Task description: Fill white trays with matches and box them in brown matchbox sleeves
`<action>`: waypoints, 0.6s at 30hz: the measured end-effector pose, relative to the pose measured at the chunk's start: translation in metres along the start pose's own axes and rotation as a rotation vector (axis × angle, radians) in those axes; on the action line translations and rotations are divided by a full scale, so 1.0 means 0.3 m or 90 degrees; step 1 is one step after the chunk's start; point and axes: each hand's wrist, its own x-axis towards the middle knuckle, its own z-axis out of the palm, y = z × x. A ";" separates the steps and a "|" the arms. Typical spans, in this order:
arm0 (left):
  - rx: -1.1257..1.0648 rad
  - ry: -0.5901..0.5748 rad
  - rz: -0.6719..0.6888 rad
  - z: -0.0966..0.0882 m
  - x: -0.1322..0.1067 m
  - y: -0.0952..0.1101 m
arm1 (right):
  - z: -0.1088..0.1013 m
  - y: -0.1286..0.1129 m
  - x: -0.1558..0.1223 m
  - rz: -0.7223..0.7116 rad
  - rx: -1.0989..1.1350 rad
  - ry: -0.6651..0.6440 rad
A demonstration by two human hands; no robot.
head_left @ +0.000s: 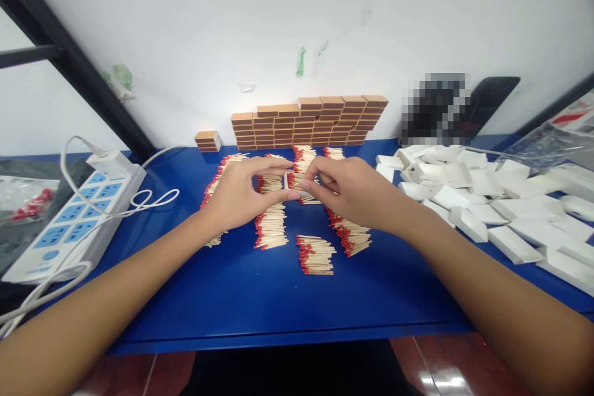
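Both hands meet over the middle of a blue table (241, 303). My left hand (244, 189) pinches thumb and forefinger toward a small white box tray with red-tipped matches in it (297, 189). My right hand (346, 189) grips the same bundle from the other side, fingers curled. Around them lie several neat piles of red-tipped matches (315, 255), some under the hands. Exactly how the tray sits between the fingers is partly hidden.
A wall of stacked brown matchboxes (309, 122) stands at the back against the white wall. A heap of white inner box trays (492, 204) fills the right side. A white and blue power strip (69, 216) with cables lies at the left.
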 end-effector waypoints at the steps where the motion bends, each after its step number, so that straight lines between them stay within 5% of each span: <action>1: -0.002 0.001 0.000 0.000 0.000 0.000 | -0.003 0.002 0.000 -0.007 0.007 -0.002; 18: 0.007 -0.002 0.006 0.003 0.003 -0.001 | -0.008 0.026 0.008 -0.039 -0.007 0.033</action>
